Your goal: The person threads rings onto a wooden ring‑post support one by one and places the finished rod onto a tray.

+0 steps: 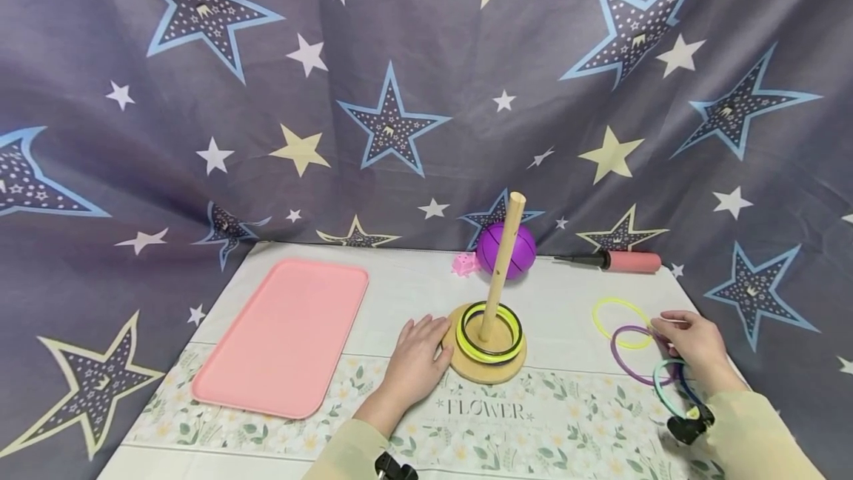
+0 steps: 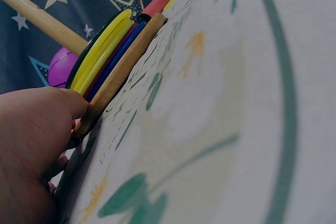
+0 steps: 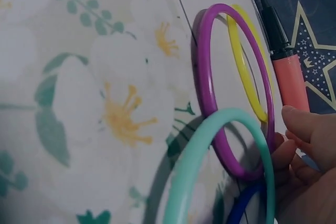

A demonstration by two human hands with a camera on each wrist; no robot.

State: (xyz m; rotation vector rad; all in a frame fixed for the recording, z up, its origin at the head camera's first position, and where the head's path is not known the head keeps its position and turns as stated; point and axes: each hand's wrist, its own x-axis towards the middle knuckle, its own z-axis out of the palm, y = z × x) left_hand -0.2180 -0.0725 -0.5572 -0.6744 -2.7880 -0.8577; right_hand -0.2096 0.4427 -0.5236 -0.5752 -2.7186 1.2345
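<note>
My left hand (image 1: 417,361) lies beside the round wooden base (image 1: 486,375), its fingers extended and touching the base's left edge. From that base rises a tilted-looking wooden post (image 1: 504,265). Around its foot lie stacked rings: a black ring (image 1: 464,321) on top, yellow ones below, and a blue ring (image 2: 118,56) lower down. At the right, my right hand (image 1: 696,347) pinches the right side of a purple ring (image 1: 620,358). A yellow ring (image 1: 595,317) partly overlaps it. Nearer me are a teal ring (image 1: 656,384) and a dark blue ring (image 1: 689,391), partly hidden by the wrist.
A pink tray (image 1: 283,339) lies on the left. Behind the post sit a purple ball (image 1: 523,250) and a small pink object (image 1: 465,264). A pump (image 1: 633,262) with a black nozzle lies at the back right. A star-patterned curtain (image 1: 400,206) hangs along the back edge.
</note>
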